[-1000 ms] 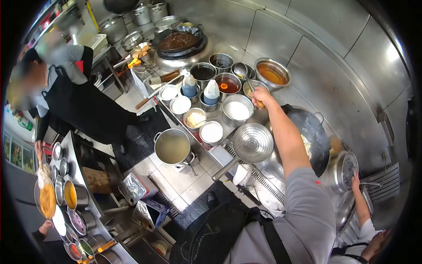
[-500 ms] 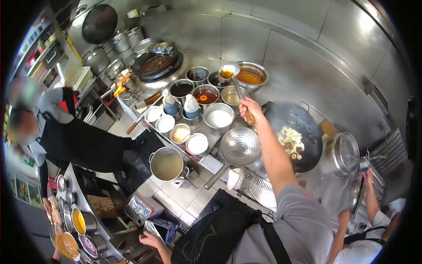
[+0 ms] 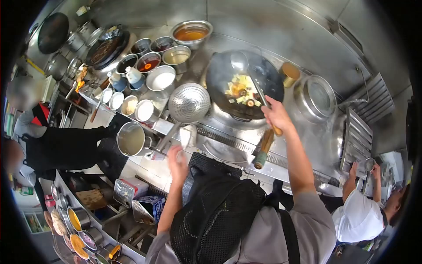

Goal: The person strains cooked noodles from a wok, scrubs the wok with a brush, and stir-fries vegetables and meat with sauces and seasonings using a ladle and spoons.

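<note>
My right hand (image 3: 277, 115) is closed around the wooden-ended handle of a ladle (image 3: 239, 61). The ladle's bowl is inside the dark, smoking wok (image 3: 217, 94), near its far side. Pale chopped food (image 3: 239, 86) with brown round pieces lies in the wok. Below my right hand, a wooden handle with a green end (image 3: 263, 154) points toward me. My left hand (image 3: 176, 160) is raised near a white cloth (image 3: 188, 134) and the perforated strainer (image 3: 189, 103); slightly blurred, its fingers look loosely apart with nothing visible in them.
Bowls of sauces and white seasonings (image 3: 161, 78) crowd the counter to the left. An orange liquid fills a metal bowl (image 3: 192, 34) at the back. A stockpot (image 3: 131, 138) stands below the strainer. Co-workers are at left and at right, the latter in a white shirt (image 3: 360, 215).
The ladle has gone from the sauce bowls into the wok, apparently emptied of its orange-brown liquid. My left hand has risen toward the strainer. The head view has swung right.
</note>
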The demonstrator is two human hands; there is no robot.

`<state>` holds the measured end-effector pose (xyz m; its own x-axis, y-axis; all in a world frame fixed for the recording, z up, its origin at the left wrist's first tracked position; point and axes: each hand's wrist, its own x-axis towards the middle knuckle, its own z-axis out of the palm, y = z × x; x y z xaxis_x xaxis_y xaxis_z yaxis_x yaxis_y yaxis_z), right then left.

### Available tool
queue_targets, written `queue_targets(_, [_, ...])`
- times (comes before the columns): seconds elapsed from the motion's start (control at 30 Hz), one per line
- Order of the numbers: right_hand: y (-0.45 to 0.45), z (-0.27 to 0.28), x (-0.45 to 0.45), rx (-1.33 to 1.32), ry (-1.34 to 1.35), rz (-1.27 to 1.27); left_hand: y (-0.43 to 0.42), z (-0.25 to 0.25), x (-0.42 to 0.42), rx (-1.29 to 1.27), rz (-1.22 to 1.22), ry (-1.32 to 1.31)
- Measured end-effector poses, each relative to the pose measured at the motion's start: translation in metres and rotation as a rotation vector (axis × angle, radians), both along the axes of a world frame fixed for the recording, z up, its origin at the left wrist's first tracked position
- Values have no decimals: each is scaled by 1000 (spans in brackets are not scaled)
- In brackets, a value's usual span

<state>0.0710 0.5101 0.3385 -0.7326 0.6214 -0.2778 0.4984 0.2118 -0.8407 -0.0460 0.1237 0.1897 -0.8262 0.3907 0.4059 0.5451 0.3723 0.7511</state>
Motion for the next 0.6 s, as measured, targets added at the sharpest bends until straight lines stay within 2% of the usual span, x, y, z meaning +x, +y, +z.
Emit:
queue_targets(0.03, [1, -4, 3, 190, -117, 14, 40, 12, 8, -4, -101, 27])
queue_targets(0.1, [20, -45, 12, 600, -120, 133, 109, 25, 18, 13, -327, 116])
queue_targets(0.13, [13, -34, 16, 533, -166, 129, 137, 27, 21, -23, -398, 192])
queue_targets(0.17, [20, -46, 28, 532, -170, 124, 162, 27, 23, -59, -435, 220])
queue_targets(0.23, [38, -78, 56, 820, -245, 267, 198, 15, 24, -96, -474, 245])
queue_targets(0.27, [40, -72, 74, 806, -383, 310, 212, 3, 22, -124, -440, 236])
queue_targets(0.33, [53, -72, 124, 945, -501, 353, 227, -4, 14, -147, -395, 217])
queue_targets(0.43, [58, -41, 173, 1022, -654, 339, 231, -6, 10, -214, -396, 93])
queue_targets(0.53, [40, 16, 192, 1134, -748, 282, 230, -3, 9, -304, -358, 174])
queue_targets(0.6, [23, 67, 200, 1159, -659, 246, 230, -10, 6, -299, -358, 183])
